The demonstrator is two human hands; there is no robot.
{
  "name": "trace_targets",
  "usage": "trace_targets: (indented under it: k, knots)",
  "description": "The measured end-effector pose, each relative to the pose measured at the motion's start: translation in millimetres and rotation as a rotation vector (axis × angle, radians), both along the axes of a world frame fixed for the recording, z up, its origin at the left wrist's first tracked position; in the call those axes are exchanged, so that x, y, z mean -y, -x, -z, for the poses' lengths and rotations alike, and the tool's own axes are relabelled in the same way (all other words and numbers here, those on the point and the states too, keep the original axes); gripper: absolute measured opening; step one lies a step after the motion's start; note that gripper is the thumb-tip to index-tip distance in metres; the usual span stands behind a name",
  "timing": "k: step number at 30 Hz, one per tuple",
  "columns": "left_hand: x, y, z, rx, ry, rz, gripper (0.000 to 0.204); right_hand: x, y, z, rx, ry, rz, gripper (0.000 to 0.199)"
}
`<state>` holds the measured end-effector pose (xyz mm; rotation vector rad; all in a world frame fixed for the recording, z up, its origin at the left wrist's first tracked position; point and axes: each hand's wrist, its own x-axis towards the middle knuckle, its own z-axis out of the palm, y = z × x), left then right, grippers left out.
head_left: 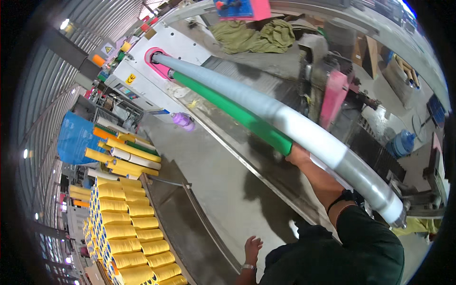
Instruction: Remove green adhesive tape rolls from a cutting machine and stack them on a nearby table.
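Note:
A long green tube [232, 111] runs slantwise beneath a thick roller [266, 109], which is pale blue-grey, white and silvery along its length. My right hand [298, 156] is closed around the near end of the green tube; most of its fingers are hidden. A dark band circles that wrist. Low in the view, my left hand [253, 248] hangs away from the machine with its fingers apart and nothing in it. At their far end, the roller and tube meet a pink-edged fitting [156, 61] on a white machine panel [180, 42].
Yellow rolls [126, 232] are stacked at the left, with loose coloured tubes [128, 149] and a blue sheet [78, 137] behind them. A purple jug [183, 121] stands on the floor. Beyond the roller are a pink machine part [334, 95], green cloth [254, 35] and a blue water bottle [401, 142].

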<state>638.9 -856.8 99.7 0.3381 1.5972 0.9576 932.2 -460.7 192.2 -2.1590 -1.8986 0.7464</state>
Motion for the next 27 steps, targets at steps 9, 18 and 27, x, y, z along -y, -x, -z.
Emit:
trace_targets:
  k: [9,18,27]
  knots:
    - [-20.7,205.1,102.9,-0.538,-0.262,0.729,0.038,-57.7,66.6,-6.3,0.043,-0.079,0.046,0.112]
    - [-291.3,333.0,-4.4,-0.206,-0.024,0.215,0.045,-22.8,171.7,-159.5,-0.287,-0.544,-0.321,0.074]
    - [-473.2,387.5,-28.7,-0.177,-0.200,0.287,0.051,-176.4,103.2,-440.0,0.572,-1.385,0.089,0.069]
